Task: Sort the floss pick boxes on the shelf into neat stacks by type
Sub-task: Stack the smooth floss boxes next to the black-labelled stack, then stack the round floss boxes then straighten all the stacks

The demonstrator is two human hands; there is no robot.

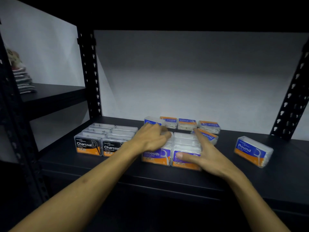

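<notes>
The left hand (pixel 151 139) rests curled fingers atop the left Smooth box row (pixel 157 156). The right hand (pixel 205 154) lies flat-fingered against the right Smooth row (pixel 186 144), thumb across its front label.

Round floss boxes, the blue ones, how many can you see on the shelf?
5 clearly: three along the back, one tilted by the right hand, one alone at far right. Others may be hidden behind the hands.

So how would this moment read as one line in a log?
left hand: on Smooth boxes | right hand: pressing their right side | Charcoal boxes: grouped left | Round boxes: loose
</notes>
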